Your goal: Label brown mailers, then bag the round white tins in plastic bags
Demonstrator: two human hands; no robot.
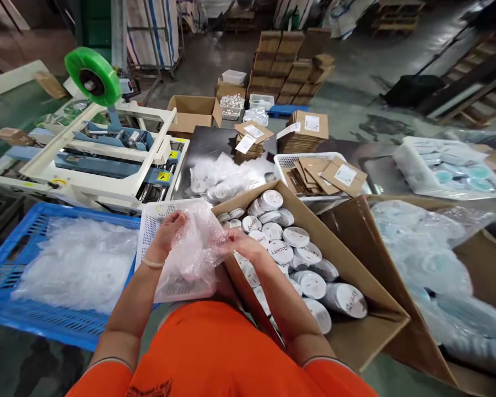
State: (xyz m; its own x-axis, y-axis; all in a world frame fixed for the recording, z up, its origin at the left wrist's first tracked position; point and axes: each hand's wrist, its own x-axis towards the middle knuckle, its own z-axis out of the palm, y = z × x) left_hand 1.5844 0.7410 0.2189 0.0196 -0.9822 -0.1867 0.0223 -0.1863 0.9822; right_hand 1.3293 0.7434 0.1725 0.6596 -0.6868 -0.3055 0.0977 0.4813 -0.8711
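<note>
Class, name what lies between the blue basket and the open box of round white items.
A white perforated basket lies between the blue basket and the box, as the head view shows.

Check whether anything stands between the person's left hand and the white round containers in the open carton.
Yes. The clear plastic wrap, held by both hands, and the right hand lie between the left hand and the containers. The left wall of the carton also appears to be in between.
</note>
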